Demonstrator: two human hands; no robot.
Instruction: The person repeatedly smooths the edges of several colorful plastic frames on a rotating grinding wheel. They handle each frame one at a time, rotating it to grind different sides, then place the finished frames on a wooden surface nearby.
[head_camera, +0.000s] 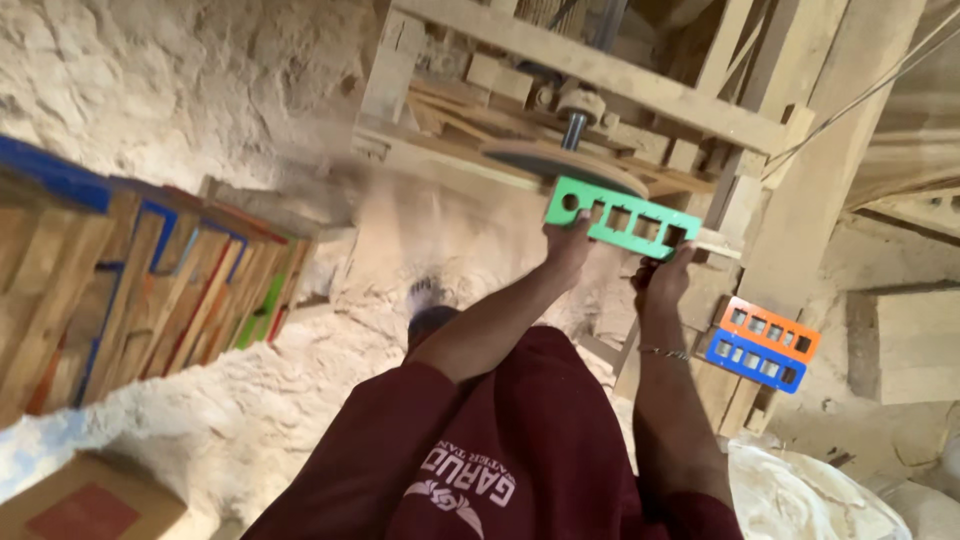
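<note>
Both my hands hold a flat green wooden piece (622, 215) with a round hole and several rectangular cut-outs. My left hand (568, 247) grips its left end and my right hand (664, 281), with a bracelet at the wrist, grips its lower edge near the right end. The upper edge of the green piece lies against a round grey disc (560, 160) mounted on a metal shaft in a rough wooden frame (640, 85). Whether the disc is turning I cannot tell.
An orange piece (768, 328) rests on a blue piece (752, 362), both of the same shape, on a wooden block to the right. Several paint-edged wooden boards (150, 290) are stacked at the left. Sawdust (250, 100) covers the ground. A cardboard box (80, 500) and a white sack (810, 495) sit near me.
</note>
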